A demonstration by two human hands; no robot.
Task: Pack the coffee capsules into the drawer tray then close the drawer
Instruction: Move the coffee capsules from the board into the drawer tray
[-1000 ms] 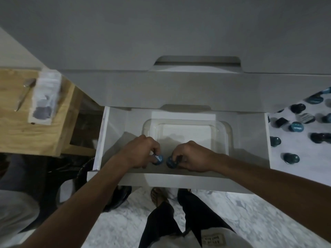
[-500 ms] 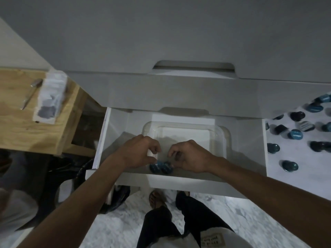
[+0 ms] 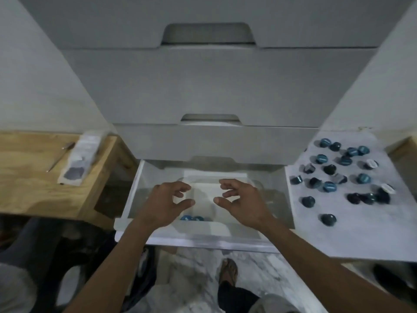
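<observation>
I see my left hand [image 3: 168, 203] and right hand [image 3: 242, 199] hovering released over the open drawer [image 3: 135, 193], fingers loosely curled, holding nothing. Two blue capsules [image 3: 191, 218] lie in the clear tray [image 3: 222, 225] (near edge). More capsules [image 3: 343, 175] scatter on the right counter [image 3: 361, 233].

The drawer [image 3: 130, 197] stood pulled out at the foot of the cabinet [image 3: 209, 91], the tray [image 3: 228, 227] inside it. Two capsules [image 3: 191, 218] lay side by side at the tray's near edge. Both hands hovered above the tray, left hand [image 3: 165, 203] left of right hand [image 3: 244, 202]. Loose capsules [image 3: 338, 175] lay scattered on the table [image 3: 372, 233] right of the drawer. On the bench [image 3: 33, 177] to the left lay a packet [image 3: 80, 161].
</observation>
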